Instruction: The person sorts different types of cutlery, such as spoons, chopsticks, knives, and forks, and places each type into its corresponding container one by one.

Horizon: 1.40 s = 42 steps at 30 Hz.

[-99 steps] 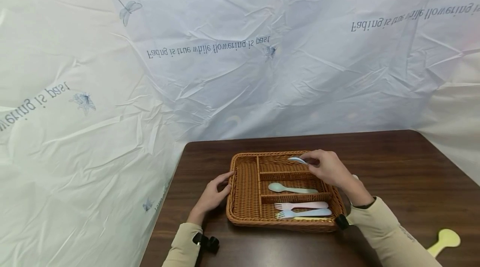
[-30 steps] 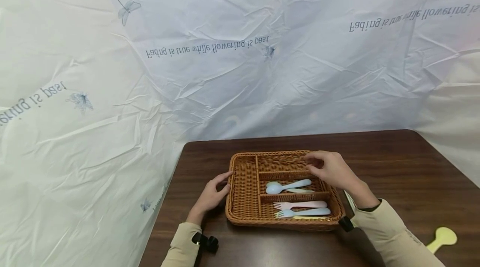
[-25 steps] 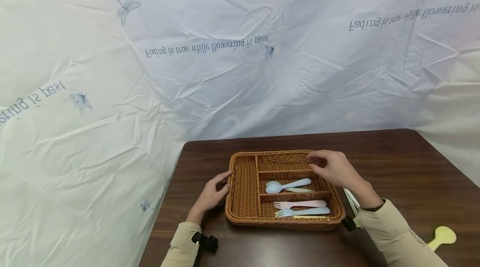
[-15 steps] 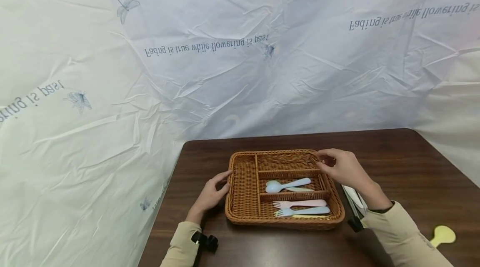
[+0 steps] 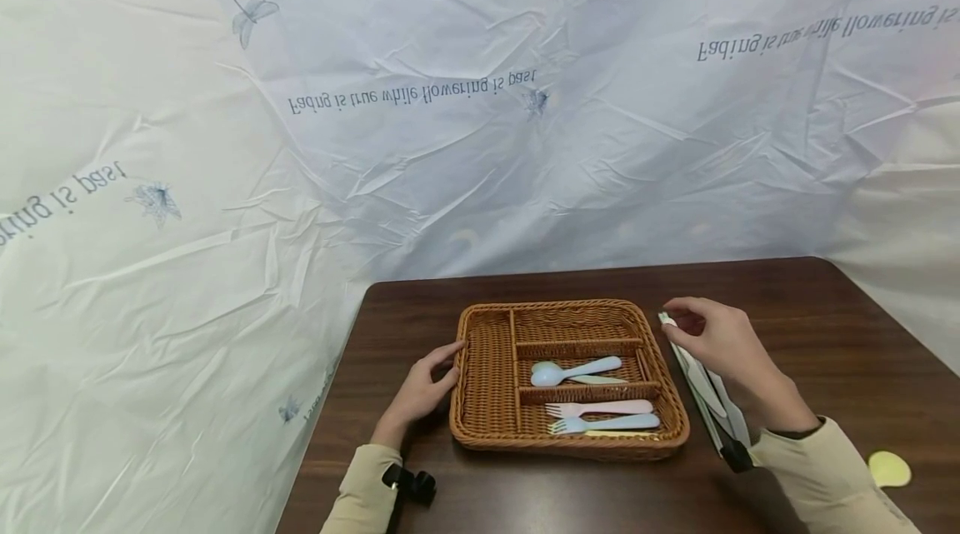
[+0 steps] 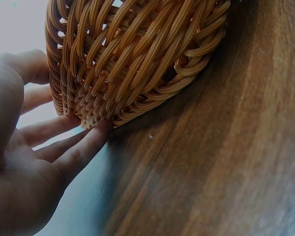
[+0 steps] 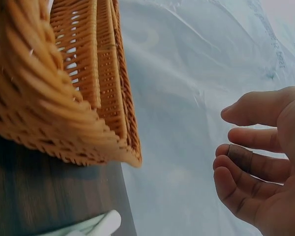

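A brown wicker basket with four compartments stands on the table. My left hand touches its left side; in the left wrist view the straight fingertips rest against the low weave. A light blue spoon lies across a pale green spoon in the middle right compartment. The front one holds a pink fork, a light blue fork and something yellow beneath. My right hand, fingers loosely bent and apart with nothing between them in the right wrist view, hovers beside several pale utensils right of the basket.
A yellow spoon-shaped end shows past the right sleeve, which hides the rest. Dark wooden table surrounds the basket. White printed sheeting hangs behind and at the left.
The light blue spoon left my right hand and came to lie on the green spoon. Then the right hand moved right, off the basket, uncovering the pale utensils. My left hand stayed put.
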Each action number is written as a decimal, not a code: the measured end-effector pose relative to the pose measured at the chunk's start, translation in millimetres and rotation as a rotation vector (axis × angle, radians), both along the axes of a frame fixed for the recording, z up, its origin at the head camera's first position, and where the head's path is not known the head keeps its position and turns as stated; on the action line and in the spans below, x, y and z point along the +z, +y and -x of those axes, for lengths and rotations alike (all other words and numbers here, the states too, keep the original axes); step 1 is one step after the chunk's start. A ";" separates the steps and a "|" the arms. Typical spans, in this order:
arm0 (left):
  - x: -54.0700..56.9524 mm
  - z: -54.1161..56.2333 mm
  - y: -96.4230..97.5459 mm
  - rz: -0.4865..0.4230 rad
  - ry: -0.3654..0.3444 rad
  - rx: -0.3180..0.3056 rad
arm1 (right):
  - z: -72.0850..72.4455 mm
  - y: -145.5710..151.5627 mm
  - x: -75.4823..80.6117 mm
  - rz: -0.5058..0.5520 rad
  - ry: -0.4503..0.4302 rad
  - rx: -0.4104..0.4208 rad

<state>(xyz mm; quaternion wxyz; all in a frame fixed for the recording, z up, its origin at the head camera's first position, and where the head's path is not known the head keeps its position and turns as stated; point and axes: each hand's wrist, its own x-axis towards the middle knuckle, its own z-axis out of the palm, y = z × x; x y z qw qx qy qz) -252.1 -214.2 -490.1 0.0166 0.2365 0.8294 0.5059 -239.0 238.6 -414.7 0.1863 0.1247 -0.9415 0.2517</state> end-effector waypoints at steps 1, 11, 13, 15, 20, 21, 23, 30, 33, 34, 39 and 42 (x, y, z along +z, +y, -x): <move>0.1 -0.1 0.0 0.002 0.001 0.001 | -1.2 1.8 0.0 0.005 0.001 -0.001; -1.1 -0.8 0.9 -0.005 -0.001 0.012 | -9.1 18.4 -0.2 0.034 0.000 -0.038; -0.8 -0.9 0.9 -0.006 -0.007 0.011 | -10.4 21.0 -0.5 0.031 -0.003 -0.058; -0.3 -1.0 0.8 -0.005 -0.013 0.010 | -11.7 23.8 -0.7 0.025 -0.006 -0.076; 0.1 -0.7 0.4 -0.004 -0.004 0.003 | -14.6 31.2 -0.2 0.008 -0.019 -0.115; 0.0 -0.5 0.4 -0.002 -0.002 0.001 | -15.1 32.7 0.0 0.006 -0.021 -0.122; -0.3 0.0 0.2 0.001 0.002 -0.003 | -16.4 35.8 0.8 0.007 -0.024 -0.133; 0.9 -0.3 0.3 -0.006 -0.003 -0.007 | -18.9 45.4 0.5 -0.008 -0.017 -0.171; 2.0 -0.9 0.3 -0.004 -0.015 -0.005 | -19.4 49.7 -0.7 -0.013 -0.018 -0.181; 2.4 -1.0 0.3 -0.004 -0.019 -0.004 | -19.8 51.1 -0.8 -0.011 -0.019 -0.181; 4.8 -1.5 1.0 0.001 -0.031 -0.002 | -22.4 57.8 -1.2 -0.002 -0.027 -0.184; 6.3 -1.7 1.7 0.001 -0.032 -0.002 | -24.5 62.2 -2.7 0.002 -0.050 -0.199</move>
